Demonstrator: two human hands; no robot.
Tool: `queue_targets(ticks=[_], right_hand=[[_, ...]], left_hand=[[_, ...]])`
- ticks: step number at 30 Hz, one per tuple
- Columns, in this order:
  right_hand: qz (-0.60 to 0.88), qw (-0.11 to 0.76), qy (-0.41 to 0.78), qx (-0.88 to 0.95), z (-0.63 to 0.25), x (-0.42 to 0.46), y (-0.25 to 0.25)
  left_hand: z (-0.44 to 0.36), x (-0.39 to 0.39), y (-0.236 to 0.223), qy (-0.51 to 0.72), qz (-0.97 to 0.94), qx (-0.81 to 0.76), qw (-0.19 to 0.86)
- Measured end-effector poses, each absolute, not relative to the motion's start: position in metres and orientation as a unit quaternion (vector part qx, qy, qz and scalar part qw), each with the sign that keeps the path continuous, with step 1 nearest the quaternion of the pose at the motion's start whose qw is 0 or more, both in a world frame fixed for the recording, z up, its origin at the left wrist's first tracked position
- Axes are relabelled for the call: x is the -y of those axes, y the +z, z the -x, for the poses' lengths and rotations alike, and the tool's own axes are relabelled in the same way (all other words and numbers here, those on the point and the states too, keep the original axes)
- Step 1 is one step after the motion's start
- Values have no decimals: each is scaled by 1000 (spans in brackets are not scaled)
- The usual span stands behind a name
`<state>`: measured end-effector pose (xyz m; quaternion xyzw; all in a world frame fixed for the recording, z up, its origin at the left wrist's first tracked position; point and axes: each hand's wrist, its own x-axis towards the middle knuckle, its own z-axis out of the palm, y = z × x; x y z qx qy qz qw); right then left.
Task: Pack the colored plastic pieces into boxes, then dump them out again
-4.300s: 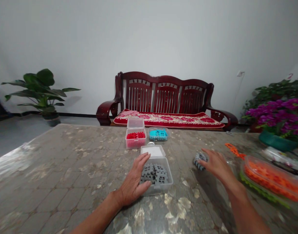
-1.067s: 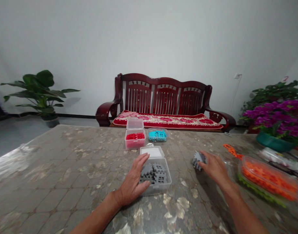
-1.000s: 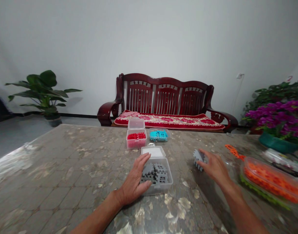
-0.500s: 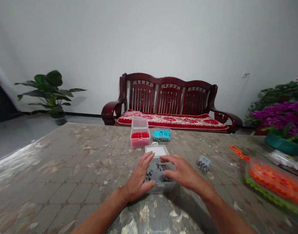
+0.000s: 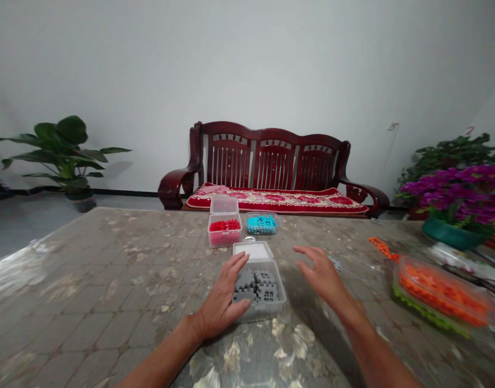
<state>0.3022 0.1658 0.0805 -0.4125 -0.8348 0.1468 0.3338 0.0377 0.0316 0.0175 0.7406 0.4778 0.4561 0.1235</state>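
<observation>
In front of me a clear plastic box [image 5: 280, 302] holds grey interlocking pieces [image 5: 254, 285], and its white lid [image 5: 253, 251] is folded back at the far side. My left hand [image 5: 222, 297] lies along the box's left side, fingers stretched forward and thumb apart over the near left corner. To the right of the box, my right hand [image 5: 321, 274] is in the air with thumb and fingers apart and nothing in it. Just beyond that hand, a grey assembled piece [image 5: 335, 264] is mostly hidden behind it.
Behind stand an open box of red pieces [image 5: 225, 237] and a clear tub of turquoise pieces [image 5: 262, 223]. At right are a tub of orange pieces [image 5: 441, 291], linked orange pieces [image 5: 383, 248], a clear lid [image 5: 356, 267] and a purple flower pot [image 5: 453, 233]. A wooden bench [image 5: 272, 161] stands beyond the table.
My right hand has moved off the box to the right, towards the grey assembled piece. My left hand stays at the box's left side. The view has turned slightly right.
</observation>
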Motion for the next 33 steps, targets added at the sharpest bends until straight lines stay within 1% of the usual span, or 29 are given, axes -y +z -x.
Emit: queue_targets(ticks=[2, 4, 10, 13, 15, 17, 20, 22, 25, 29, 31, 33], right_hand=[[496, 326, 98, 799, -331, -189, 77], [542, 298, 60, 783, -358, -207, 73], [584, 188, -33, 789, -392, -232, 55], [586, 166, -42, 792, -392, -234, 52], [584, 172, -33, 793, -389, -231, 55], [580, 202, -7, 789, -383, -225, 62], [523, 264, 103, 804, -361, -205, 78], [447, 282, 192, 827, -339, -186, 90], [364, 267, 237, 860, -305, -156, 107], [270, 214, 236, 908, -278, -132, 120], [250, 201, 239, 916, -278, -133, 122], [277, 229, 234, 903, -288, -145, 118]], left_hand=[[-38, -31, 18, 454, -742, -477, 126], [-38, -31, 18, 456, -741, -477, 128], [-37, -31, 18, 460, -737, -477, 133], [-37, -31, 17, 460, -737, -477, 130], [-37, -32, 16, 461, -737, -478, 130], [-37, -32, 15, 460, -737, -478, 131], [-37, -31, 15, 457, -738, -478, 132], [-37, -31, 16, 455, -740, -477, 131], [-38, -30, 17, 452, -742, -478, 127], [-38, -30, 18, 453, -741, -479, 125], [-38, -30, 18, 455, -740, -479, 125], [-38, -30, 18, 456, -737, -482, 128]])
